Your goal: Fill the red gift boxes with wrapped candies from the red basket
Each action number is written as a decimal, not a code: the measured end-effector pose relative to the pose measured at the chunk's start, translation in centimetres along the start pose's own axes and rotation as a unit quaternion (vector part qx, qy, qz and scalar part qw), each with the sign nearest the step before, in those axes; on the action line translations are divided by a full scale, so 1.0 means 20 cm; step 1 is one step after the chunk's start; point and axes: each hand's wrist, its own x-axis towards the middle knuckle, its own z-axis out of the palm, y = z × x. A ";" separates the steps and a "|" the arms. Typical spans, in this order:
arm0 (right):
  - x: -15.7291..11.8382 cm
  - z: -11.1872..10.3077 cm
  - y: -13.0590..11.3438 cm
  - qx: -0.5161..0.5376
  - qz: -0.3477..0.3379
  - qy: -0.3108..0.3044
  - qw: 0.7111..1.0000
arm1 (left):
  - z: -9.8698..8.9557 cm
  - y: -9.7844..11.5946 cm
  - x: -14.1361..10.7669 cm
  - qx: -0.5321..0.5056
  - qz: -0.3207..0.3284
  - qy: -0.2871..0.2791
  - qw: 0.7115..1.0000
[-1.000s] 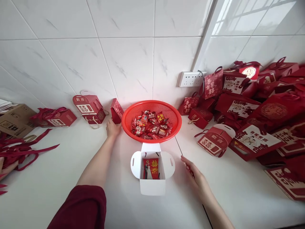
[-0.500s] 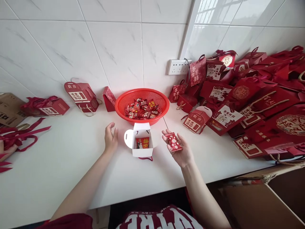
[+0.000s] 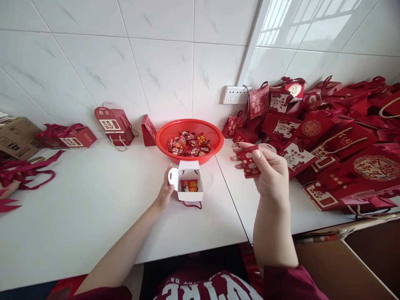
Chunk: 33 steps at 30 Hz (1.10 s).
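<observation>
1. The left hand [image 3: 165,192], apart from the white box [image 3: 190,196] half a second ago, now grips its left side, center of frame.
2. The red packet [image 3: 249,161], earlier flat on an open palm, is now pinched upright in the right hand [image 3: 272,171], right of center.
3. The red basket [image 3: 160,143] sits just behind the box; bare counter [image 3: 103,200] spreads left, its front edge crossing the lower frame.

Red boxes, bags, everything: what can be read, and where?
"歡喜": tall left box, top flap.
"囍": same box; ribboned box; front right bag.
"吾家有囍": two bags near the socket.
Shirt lettering is cut off; print on candies, cardboard box and most other bags is too small or blurred.
</observation>
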 end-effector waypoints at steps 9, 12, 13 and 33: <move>-0.07 0.26 0.30 -0.273 -0.110 -0.272 0.916 | 0.03 0.08 -0.02 -0.158 -0.010 -0.145 0.977; -0.11 0.26 0.44 -0.306 -0.081 -0.370 0.873 | 0.02 0.12 -0.01 -0.121 0.007 -0.146 0.982; -0.12 0.25 0.47 -0.306 -0.075 -0.348 0.883 | 0.02 0.13 -0.01 -0.102 0.016 -0.140 0.985; 0.41 0.13 0.54 -0.513 0.020 -0.259 0.818 | -0.07 0.02 -0.01 -0.148 -0.055 -0.146 0.977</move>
